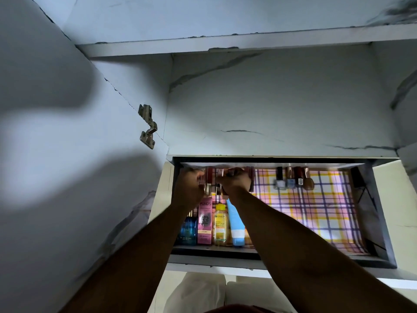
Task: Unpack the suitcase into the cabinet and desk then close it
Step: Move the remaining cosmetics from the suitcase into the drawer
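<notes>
A cabinet drawer [370,208] stands pulled out, lined with pink, yellow and purple checked paper [316,206]. Both my hands reach to its far left corner, where several lipstick tubes [211,177] stand in a row. My left hand [188,188] grips the tubes from the left. From the right, my right hand [234,181] curls its fingers over them. Much of the row is hidden behind my hands. The suitcase is out of view.
Near the drawer's front left lie a blue perfume bottle [187,230], a pink Pond's box [205,222], a yellow Garnier bottle [220,224] and a blue-and-white tube [235,224]. Several nail polish bottles [293,179] lie at the back right. The open cabinet door [67,154] with its hinge [147,126] is at left.
</notes>
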